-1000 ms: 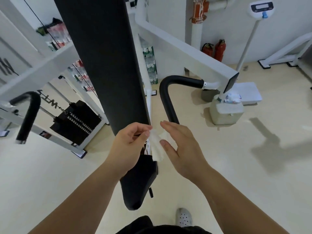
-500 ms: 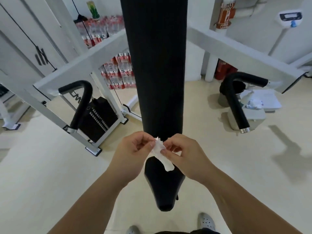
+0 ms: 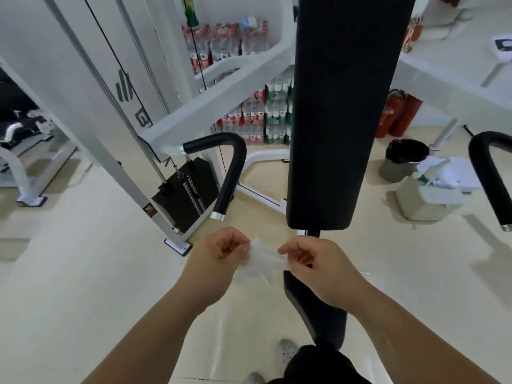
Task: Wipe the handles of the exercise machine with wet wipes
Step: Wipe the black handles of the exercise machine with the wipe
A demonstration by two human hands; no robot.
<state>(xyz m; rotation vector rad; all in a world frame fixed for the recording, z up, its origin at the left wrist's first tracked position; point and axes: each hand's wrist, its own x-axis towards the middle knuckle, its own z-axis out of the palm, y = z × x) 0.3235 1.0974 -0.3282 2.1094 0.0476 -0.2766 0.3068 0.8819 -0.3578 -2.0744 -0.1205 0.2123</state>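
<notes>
A thin white wet wipe (image 3: pixel 259 260) is stretched between my two hands in the lower middle of the head view. My left hand (image 3: pixel 219 257) pinches its left edge, and my right hand (image 3: pixel 311 263) pinches its right edge. The machine's left handle (image 3: pixel 231 167), a bent black padded bar with a silver end cap, hangs just above and left of my hands without touching them. The right handle (image 3: pixel 490 176) curves down at the right edge. The tall black back pad (image 3: pixel 338 106) rises between the two handles.
The black seat (image 3: pixel 315 309) lies under my right wrist. The weight stack (image 3: pixel 185 194) and white frame (image 3: pixel 221 90) stand behind the left handle. A white bin with a spray bottle (image 3: pixel 428 195) and a black-lined trash can (image 3: pixel 401 159) sit at right. Bottle crates line the back wall.
My view has swung left, so the back pad and right handle shifted right. My hands have drawn apart, spreading the folded wipe open between them.
</notes>
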